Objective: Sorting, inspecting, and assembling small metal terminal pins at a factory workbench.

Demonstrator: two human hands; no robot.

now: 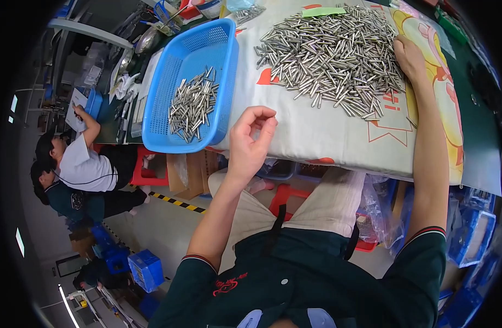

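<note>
A wide heap of small silvery metal pins [333,60] lies on the white printed cloth [316,136]. My right hand [409,57] rests at the heap's right edge with its fingers curled; its fingertips are hard to see, so what it holds is hidden. Nearer to me, over the cloth's front left part, my left hand [251,143] is raised, thumb and forefinger pinched together. Anything between those fingertips is too small to name. To its left stands a blue perforated plastic basket [225,82], with a smaller batch of the same pins [193,106] inside.
A green slip [323,11] lies on the heap's far side. Yellow patterned cloth [434,71] covers the table's right part. Tools and parts crowd the far left. Two people sit further left, one in a white shirt [90,167]. Blue bins [472,229] stand at lower right.
</note>
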